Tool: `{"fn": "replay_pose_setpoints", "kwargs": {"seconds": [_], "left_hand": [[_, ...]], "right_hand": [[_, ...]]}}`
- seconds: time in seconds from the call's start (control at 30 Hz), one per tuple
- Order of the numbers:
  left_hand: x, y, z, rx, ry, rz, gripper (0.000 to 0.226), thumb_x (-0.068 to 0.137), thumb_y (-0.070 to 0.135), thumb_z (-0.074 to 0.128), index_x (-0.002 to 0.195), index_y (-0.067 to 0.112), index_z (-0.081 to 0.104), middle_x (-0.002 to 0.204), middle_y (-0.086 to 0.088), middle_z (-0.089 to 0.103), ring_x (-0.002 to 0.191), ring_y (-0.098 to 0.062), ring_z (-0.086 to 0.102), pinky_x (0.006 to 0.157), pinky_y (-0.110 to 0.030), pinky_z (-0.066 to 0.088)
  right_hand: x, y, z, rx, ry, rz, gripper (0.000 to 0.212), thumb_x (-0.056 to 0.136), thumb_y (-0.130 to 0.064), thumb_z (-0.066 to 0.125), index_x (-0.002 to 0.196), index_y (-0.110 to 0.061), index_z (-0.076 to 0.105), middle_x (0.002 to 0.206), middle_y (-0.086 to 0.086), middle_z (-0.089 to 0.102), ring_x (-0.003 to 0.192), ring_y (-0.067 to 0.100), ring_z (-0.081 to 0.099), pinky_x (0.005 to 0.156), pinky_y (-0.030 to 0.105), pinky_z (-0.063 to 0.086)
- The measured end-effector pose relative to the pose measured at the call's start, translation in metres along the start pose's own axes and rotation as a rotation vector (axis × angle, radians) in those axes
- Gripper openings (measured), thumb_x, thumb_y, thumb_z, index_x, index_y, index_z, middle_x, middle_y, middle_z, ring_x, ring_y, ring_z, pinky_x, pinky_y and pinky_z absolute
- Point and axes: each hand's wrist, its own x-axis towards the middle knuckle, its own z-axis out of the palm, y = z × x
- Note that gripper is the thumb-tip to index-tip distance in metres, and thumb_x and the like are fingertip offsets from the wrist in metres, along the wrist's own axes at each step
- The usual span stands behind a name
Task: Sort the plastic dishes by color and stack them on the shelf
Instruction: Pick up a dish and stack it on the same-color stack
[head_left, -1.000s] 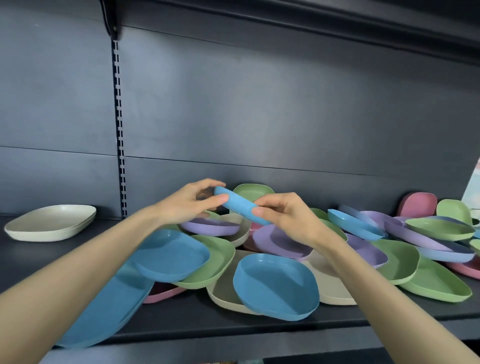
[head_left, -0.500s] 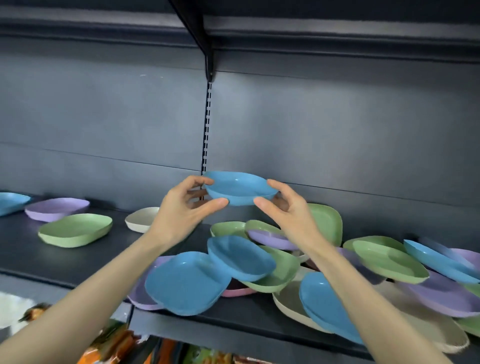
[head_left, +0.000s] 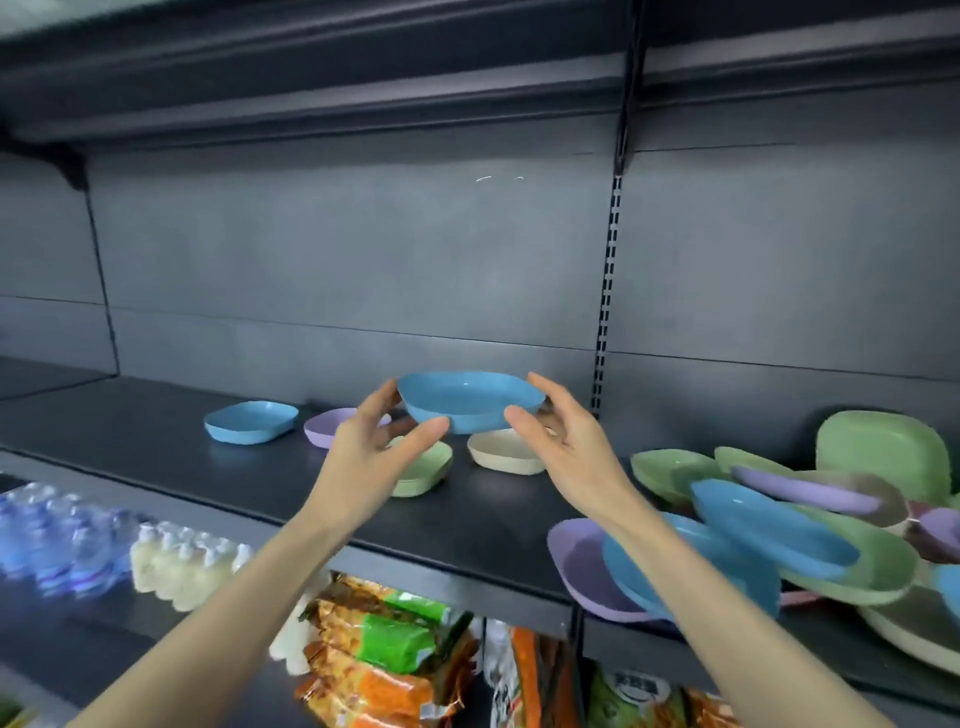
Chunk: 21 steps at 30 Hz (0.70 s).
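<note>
Where two bare forearms reach up from the bottom edge, the lower level beneath them holds orange and green snack packets (head_left: 384, 639), a row of pale bottles (head_left: 182, 566) and, further left, blurred clear bottles (head_left: 57, 535). Above these runs the dark shelf (head_left: 156, 441). At its right end lies a loose heap of unsorted dishes (head_left: 779, 535) in purple, blue, green and cream, tilted and overlapping, one green piece leaning against the wall behind. Further in, the left hand (head_left: 363, 457) and the right hand (head_left: 566, 447) grip a blue dish (head_left: 470, 400) between them in the air above the shelf, level, with its hollow facing up. The left thumb lies on the near wall with the fingers curled round the left rim. The right thumb presses the near right wall with the fingers wrapped behind the right rim. Below and beyond the hands, four dishes sit apart on the shelf board. A green dish (head_left: 423, 470) is partly hidden by the left hand and a cream dish (head_left: 501, 449) lies just right of it. A purple dish (head_left: 324, 426) shows behind the left fingers, and a resting blue dish (head_left: 251, 422) is furthest left. Behind everything stands the grey back panel (head_left: 363, 260), with a slotted upright (head_left: 605, 312) at its right.
</note>
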Motion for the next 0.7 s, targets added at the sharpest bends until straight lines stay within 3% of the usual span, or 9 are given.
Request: {"fn": "replay_pose_setpoints", "kwargs": {"seconds": [0.07,0.2,0.33,0.4,0.5,0.6,0.7], "left_hand": [[0.000,-0.012,-0.038,0.023,0.002,-0.027,0.037,0.088,0.005,0.061,0.089,0.040,0.049,0.075,0.036,0.066,0.075,0.018,0.061,0.066,0.001,0.041],[0.007,-0.039,-0.101,0.043,-0.012,-0.079,0.038,0.086,0.012,0.066,0.089,0.050,0.060,0.093,0.026,0.071,0.099,0.005,0.063,0.086,-0.013,0.045],[0.023,-0.055,-0.141,0.014,0.001,-0.081,0.039,0.086,0.004,0.064,0.093,0.040,0.050,0.075,0.043,0.062,0.079,0.023,0.058,0.066,0.003,0.040],[0.035,-0.062,-0.163,0.033,0.014,-0.070,0.040,0.085,0.004,0.065,0.092,0.039,0.048,0.070,0.046,0.058,0.073,0.024,0.058,0.064,0.004,0.039],[0.052,-0.083,-0.190,0.048,0.030,-0.094,0.035,0.083,0.010,0.069,0.098,0.038,0.054,0.078,0.038,0.065,0.077,0.016,0.063,0.066,0.002,0.041],[0.072,-0.110,-0.222,0.051,0.063,-0.116,0.037,0.081,0.015,0.073,0.106,0.035,0.055,0.097,0.027,0.067,0.084,0.009,0.066,0.067,0.000,0.044],[0.092,-0.140,-0.251,0.043,0.121,-0.121,0.041,0.080,0.011,0.074,0.112,0.027,0.055,0.111,0.020,0.062,0.084,0.008,0.066,0.065,-0.004,0.047]], "right_hand": [[0.004,0.000,0.037,-0.004,-0.001,0.020,0.053,0.089,-0.029,0.062,0.136,-0.017,0.044,0.102,-0.019,0.063,0.090,-0.014,0.060,0.081,0.005,0.043],[0.016,0.001,0.094,0.000,-0.003,0.069,0.041,0.088,-0.021,0.065,0.125,-0.019,0.049,0.100,-0.015,0.063,0.084,-0.016,0.060,0.073,0.003,0.044],[0.039,-0.004,0.134,-0.045,-0.014,0.105,0.053,0.084,-0.028,0.069,0.131,-0.011,0.051,0.115,-0.003,0.064,0.103,0.001,0.062,0.085,0.008,0.046],[0.057,-0.002,0.157,-0.073,-0.014,0.104,0.055,0.083,-0.031,0.071,0.131,-0.011,0.052,0.118,-0.001,0.064,0.106,0.006,0.062,0.090,0.014,0.047],[0.078,0.005,0.179,-0.101,-0.034,0.134,0.058,0.080,-0.037,0.073,0.130,-0.014,0.054,0.122,0.003,0.063,0.109,0.011,0.062,0.096,0.021,0.047],[0.107,0.017,0.212,-0.118,-0.063,0.135,0.077,0.065,-0.060,0.073,0.128,-0.018,0.055,0.122,0.002,0.063,0.108,0.012,0.063,0.100,0.036,0.048],[0.138,0.034,0.247,-0.163,-0.098,0.136,0.077,0.066,-0.062,0.071,0.129,-0.019,0.055,0.124,-0.004,0.062,0.111,0.007,0.060,0.101,0.035,0.046]]}}
